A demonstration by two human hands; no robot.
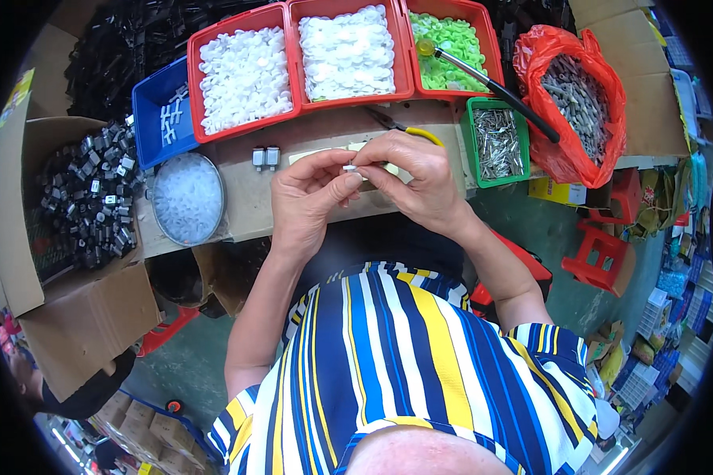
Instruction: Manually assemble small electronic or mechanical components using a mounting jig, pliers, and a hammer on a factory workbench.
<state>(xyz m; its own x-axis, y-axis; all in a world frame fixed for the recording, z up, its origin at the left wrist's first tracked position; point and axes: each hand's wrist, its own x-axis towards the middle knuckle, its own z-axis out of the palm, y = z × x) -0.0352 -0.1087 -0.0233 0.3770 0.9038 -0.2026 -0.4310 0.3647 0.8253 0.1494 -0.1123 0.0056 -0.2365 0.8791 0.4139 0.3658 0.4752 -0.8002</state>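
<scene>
Above the near edge of the workbench, my left hand [310, 198] pinches a small white plastic part [350, 169] between thumb and fingertips. My right hand [418, 180] meets it from the other side, its thumb and fingers pressed together against the same part. Whether the right fingers hold a second, smaller piece is hidden. Behind the left hand stand two small grey motors [266, 158] side by side. Pliers with yellow handles [420, 134] lie just beyond the right hand. A pale block [303, 156] lies partly hidden beneath my hands.
Red bins hold white parts [245, 79], white discs [347, 55] and green parts [450, 36], with a black-handled tool [495, 87] across the last. Around them are a blue bin [146, 119], a round dish [188, 198], a green tray of metal pins [497, 142], a red bag [535, 47] and a carton [8, 206].
</scene>
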